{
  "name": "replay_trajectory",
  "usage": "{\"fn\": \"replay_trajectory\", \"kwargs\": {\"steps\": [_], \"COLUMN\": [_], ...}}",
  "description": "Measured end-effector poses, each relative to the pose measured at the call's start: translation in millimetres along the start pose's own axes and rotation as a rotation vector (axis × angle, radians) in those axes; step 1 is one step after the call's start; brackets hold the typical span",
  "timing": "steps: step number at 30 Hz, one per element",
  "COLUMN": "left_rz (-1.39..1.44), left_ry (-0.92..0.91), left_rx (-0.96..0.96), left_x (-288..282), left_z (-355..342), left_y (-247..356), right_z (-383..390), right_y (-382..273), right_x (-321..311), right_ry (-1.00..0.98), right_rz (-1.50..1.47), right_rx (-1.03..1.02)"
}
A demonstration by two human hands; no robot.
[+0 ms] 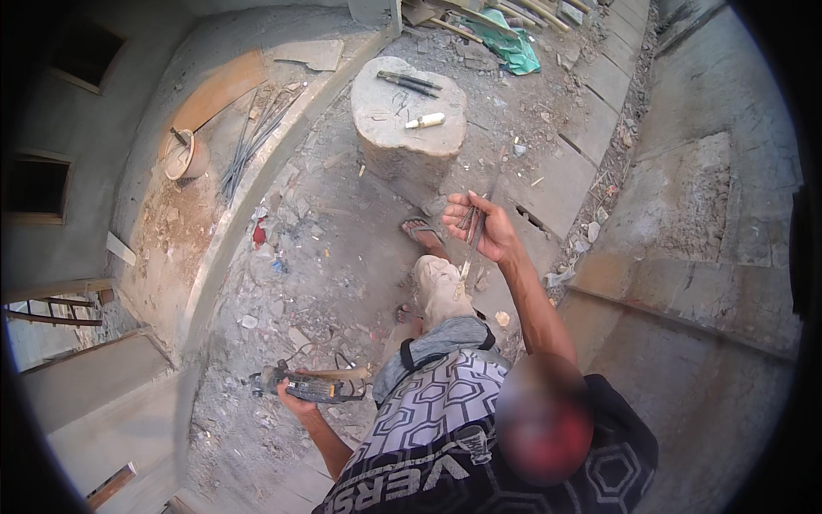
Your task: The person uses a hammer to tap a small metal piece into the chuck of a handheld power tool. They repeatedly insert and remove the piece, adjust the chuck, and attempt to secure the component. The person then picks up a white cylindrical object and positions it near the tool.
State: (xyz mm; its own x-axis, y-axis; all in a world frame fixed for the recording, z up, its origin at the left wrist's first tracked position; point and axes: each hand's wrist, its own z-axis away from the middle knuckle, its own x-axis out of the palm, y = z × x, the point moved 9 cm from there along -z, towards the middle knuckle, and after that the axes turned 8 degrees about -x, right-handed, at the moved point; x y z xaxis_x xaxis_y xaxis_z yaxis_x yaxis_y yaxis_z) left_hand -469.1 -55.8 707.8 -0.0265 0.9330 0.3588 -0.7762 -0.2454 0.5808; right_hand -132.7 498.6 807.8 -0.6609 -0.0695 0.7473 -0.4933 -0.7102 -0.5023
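Note:
My left hand [296, 399] grips a long dark tool [315, 390] with grey and orange parts, held low over the rubble. It looks like a power tool, but its exact kind is unclear. My right hand [484, 224] is raised above my legs, its fingers curled around a few thin metal rods [473, 244] that stick out at both ends. Beyond it stands a thick pale stump-like block [381, 116]. On its top lie a dark hand tool with two long handles [411, 83] and a small white tube [425, 121].
A low concrete ledge [248, 158] curves along the left. Behind it are a round bucket [186, 157], a bundle of thin rods [253, 150] and a curved brown board [214, 94]. Green sheeting [514, 47] and sticks lie at the far end. A concrete wall [685, 231] rises on the right.

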Motion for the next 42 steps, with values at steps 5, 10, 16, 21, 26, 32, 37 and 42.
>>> {"fn": "replay_trajectory", "kwargs": {"steps": [5,10,16,21,26,32,37,42], "left_rz": [0.011,0.008,0.115,0.138,0.188,0.270,0.221,0.144], "left_ry": [0.172,0.286,0.394,0.558,0.671,0.617,0.581,0.563], "left_rx": [0.039,-0.115,-0.294,-0.250,-0.180,-0.277,-0.169,-0.166], "left_x": [-4.4,9.5,-23.8,44.8,63.8,16.3,92.7,98.3], "left_z": [23.3,91.1,160.2,208.2,205.7,204.6,167.4,138.6], "left_y": [-14.6,-69.2,-144.4,-156.2,-175.3,-194.3,-145.9,-117.4], "right_z": [-176.8,-329.4,-435.1,-487.3,-533.9,-486.3,-424.2,-398.1], "right_y": [-47.3,-93.2,-91.0,-69.0,-70.8,-85.7,-68.9,-36.0], "right_x": [-20.6,-52.0,-73.7,-75.5,-123.8,-59.5,-23.4,-57.1], "right_ry": [0.028,0.116,-0.017,-0.143,-0.361,-0.184,-0.559,-0.719], "right_rz": [0.376,0.901,1.368,1.739,2.261,2.289,2.247,2.436], "right_rx": [0.053,0.133,0.287,0.102,-0.216,-0.130,-0.400,-0.195]}}
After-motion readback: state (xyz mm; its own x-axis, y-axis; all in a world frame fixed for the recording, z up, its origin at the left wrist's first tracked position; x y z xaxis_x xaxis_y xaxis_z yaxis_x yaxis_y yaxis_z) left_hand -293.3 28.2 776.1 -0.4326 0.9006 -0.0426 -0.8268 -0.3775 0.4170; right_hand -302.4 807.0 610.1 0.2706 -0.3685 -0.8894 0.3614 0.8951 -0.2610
